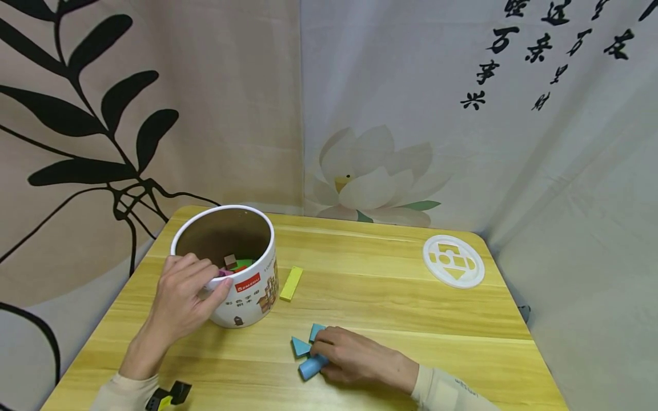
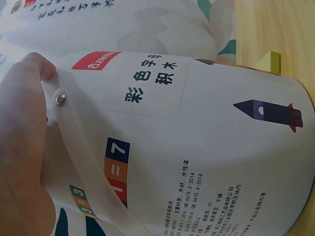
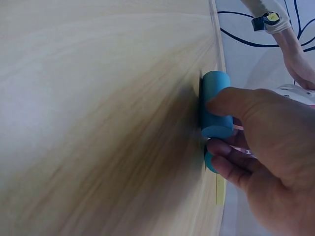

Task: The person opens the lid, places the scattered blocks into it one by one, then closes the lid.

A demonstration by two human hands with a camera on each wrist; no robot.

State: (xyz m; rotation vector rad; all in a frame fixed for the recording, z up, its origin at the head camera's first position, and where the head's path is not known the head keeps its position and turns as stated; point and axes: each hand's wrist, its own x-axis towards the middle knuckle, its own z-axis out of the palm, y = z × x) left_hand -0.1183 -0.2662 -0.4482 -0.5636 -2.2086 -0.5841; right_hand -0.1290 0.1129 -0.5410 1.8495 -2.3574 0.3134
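My left hand (image 1: 187, 294) grips the near rim of a white printed bucket (image 1: 247, 297), thumb outside and fingers over the edge. Several coloured blocks (image 1: 241, 264) lie inside it. In the left wrist view the bucket's strap handle (image 2: 78, 147) hangs along its side. My right hand (image 1: 354, 357) is low over the table at a small group of blue blocks. Its thumb lies on a blue cylinder block (image 3: 216, 103), with fingers curled at the far side. A blue triangular block (image 1: 300, 347) and another blue block (image 1: 316, 331) lie beside the fingertips; part of the group is hidden.
A yellow flat block (image 1: 291, 283) lies just right of the bucket on the wooden table (image 1: 370, 268). A white round disc with cut-out shapes (image 1: 453, 242) lies at the back right. Printed curtains (image 1: 390, 85) hang behind the table.
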